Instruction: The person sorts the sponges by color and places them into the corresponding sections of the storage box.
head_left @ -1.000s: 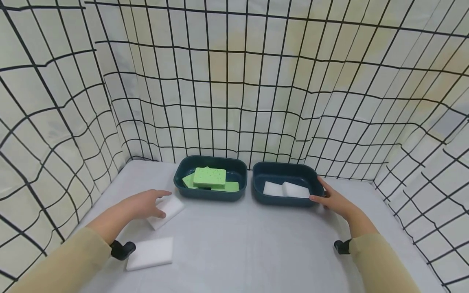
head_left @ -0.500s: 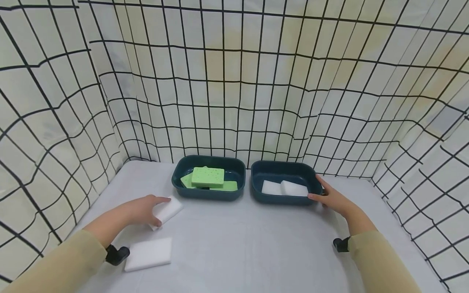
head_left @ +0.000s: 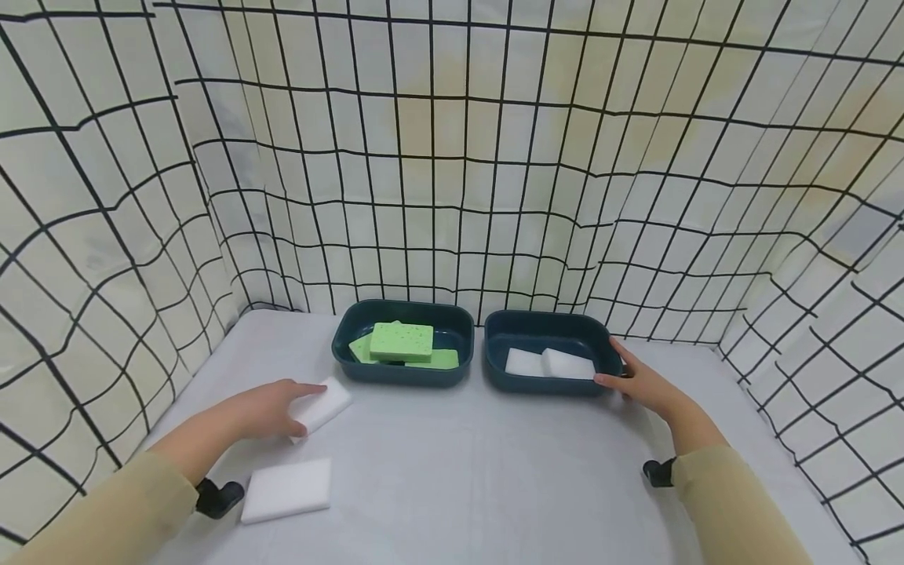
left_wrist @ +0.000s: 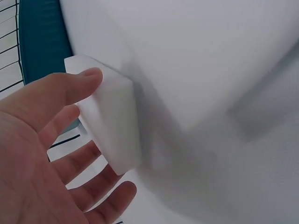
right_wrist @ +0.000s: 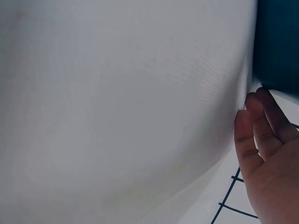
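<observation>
My left hand [head_left: 271, 408] pinches a white sponge [head_left: 323, 406] on the table. In the left wrist view the thumb lies on one face of this sponge, fingers behind it, and the sponge stands tilted. A second white sponge [head_left: 286, 491] lies flat nearer to me. At the right end of a dark teal bin [head_left: 547, 386], my right hand [head_left: 646, 384] touches the corner with thumb and index finger spread. That bin holds two white sponges [head_left: 565, 365]. In the right wrist view the visible fingers [right_wrist: 245, 135] are loosely extended beside the bin wall; thumb and index are out of that view.
Left of that bin stands another dark teal bin [head_left: 402, 377] with several green sponges [head_left: 401, 342]. Black wire grid panels [head_left: 452, 196] backed by pale sheeting rise behind and at both sides. White cloth [head_left: 466, 486] covers the table.
My left hand has settled onto the farther white sponge, its thumb and fingers coming round it. The right hand stays at the bin's corner. The view shifted slightly.
</observation>
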`<state>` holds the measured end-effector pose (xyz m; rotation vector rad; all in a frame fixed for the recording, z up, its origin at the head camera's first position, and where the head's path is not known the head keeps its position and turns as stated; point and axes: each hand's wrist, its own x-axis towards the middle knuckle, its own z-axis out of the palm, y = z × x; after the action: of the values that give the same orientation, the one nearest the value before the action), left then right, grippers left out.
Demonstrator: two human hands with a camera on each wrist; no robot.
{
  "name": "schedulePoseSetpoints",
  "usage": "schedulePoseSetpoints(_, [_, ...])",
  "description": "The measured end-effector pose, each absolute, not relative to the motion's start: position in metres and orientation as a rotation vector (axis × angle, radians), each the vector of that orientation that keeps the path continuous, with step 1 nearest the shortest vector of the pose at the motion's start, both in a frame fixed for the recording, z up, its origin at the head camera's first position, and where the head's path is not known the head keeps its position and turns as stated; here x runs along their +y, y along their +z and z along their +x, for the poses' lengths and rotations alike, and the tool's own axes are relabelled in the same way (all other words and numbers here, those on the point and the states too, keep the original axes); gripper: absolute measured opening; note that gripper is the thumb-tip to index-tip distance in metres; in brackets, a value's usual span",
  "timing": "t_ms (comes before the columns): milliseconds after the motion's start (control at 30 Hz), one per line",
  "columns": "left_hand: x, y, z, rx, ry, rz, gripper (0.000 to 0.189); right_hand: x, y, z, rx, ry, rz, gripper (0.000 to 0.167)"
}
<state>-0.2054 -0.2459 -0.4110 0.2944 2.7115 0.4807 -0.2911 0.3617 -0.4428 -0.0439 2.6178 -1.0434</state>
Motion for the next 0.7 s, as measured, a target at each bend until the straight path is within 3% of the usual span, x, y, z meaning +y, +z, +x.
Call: schedulePoseSetpoints(700, [-0.241, -0.374, -0.187, 2.915, 0.569, 0.545, 0.061, 0.36, -0.444, -0.29, 2.628, -1.033, -0.051, 0.106])
